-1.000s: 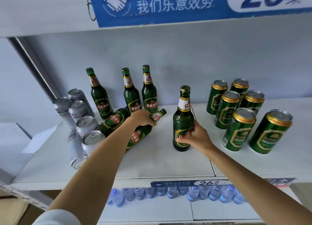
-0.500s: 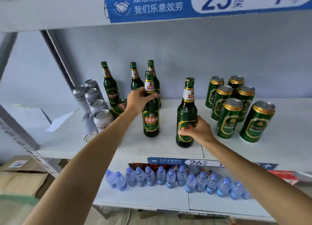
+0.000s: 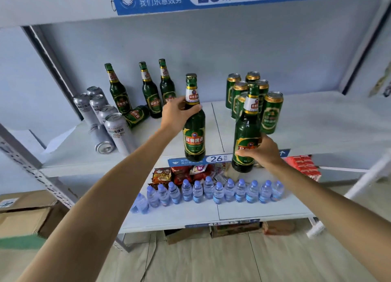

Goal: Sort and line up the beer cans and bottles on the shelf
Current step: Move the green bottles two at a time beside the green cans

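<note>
left hand [image 3: 176,114] curled round the shoulder of a green bottle [image 3: 194,133], upright, held in front of the shelf [image 3: 84,152] edge. right hand [image 3: 261,151] wrapped round the lower body of a second green bottle [image 3: 246,138], also upright, held in front of the green cans [image 3: 271,112]. three bottles [image 3: 148,91] stand at the back, one lying bottle [image 3: 136,115] beside them. silver cans [image 3: 101,112] cluster left; one seems tipped over, hard to tell. water bottles [image 3: 208,191] on the shelf below.
</note>
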`<state>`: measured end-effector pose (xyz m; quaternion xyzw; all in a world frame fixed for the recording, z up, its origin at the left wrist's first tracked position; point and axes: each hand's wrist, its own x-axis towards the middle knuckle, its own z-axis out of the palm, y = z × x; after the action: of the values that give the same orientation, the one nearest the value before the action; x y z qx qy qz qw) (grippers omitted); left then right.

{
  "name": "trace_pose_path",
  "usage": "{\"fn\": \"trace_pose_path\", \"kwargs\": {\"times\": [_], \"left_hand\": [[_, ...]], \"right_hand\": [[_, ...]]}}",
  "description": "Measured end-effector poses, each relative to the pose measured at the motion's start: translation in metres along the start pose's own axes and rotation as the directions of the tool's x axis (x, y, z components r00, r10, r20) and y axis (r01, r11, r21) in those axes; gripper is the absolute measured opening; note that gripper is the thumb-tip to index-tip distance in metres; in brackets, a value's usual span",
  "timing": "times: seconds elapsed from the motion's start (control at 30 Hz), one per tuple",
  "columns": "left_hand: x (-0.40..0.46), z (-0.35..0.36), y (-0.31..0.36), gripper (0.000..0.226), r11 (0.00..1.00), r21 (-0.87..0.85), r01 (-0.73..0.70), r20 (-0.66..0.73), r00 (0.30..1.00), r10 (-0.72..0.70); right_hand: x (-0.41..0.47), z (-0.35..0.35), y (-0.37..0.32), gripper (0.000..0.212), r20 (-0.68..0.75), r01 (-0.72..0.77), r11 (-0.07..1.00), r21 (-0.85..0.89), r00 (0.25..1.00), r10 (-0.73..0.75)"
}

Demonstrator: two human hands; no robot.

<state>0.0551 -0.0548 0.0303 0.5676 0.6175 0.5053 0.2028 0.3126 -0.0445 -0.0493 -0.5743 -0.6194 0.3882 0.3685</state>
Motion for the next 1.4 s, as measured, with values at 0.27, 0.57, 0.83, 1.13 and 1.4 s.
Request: {"fn": "trace_pose_path", "kwargs": {"times": [0.27, 0.57, 0.83, 1.13, 1.4], "left_hand": [[-0.027, 0.08, 0.055, 0.034, 0.999, -0.05, 0.0, 0.05, 0.999, 0.002], [-0.008, 0.21, 0.119, 0.037, 1.0, -0.018, -0.019, 0.085, 0.996, 0.021], [0.043, 0.3, 0.159, 0.041, 0.998, 0.067, -0.011, 0.097, 0.995, 0.004], [0.155, 0.354, 0.153, 0.042, 0.984, 0.177, -0.002, 0.155, 0.988, -0.026], [0.261, 0.371, 0.13, 0.046, 0.935, 0.354, 0.016, 0.17, 0.982, -0.081]], "right_hand": [[-0.018, -0.094, 0.038, 0.069, -0.077, -0.053, 0.999, 0.01, 0.996, 0.053], [0.033, -0.219, 0.082, 0.069, -0.07, -0.028, 0.996, -0.087, 0.997, 0.022], [0.109, -0.301, 0.104, 0.072, -0.038, -0.021, 0.987, -0.158, 0.999, 0.015], [0.236, -0.303, 0.112, 0.081, -0.027, -0.023, 0.989, -0.148, 0.999, 0.019], [0.338, -0.267, 0.1, 0.078, -0.034, -0.013, 0.993, -0.12, 0.999, 0.009]]}}
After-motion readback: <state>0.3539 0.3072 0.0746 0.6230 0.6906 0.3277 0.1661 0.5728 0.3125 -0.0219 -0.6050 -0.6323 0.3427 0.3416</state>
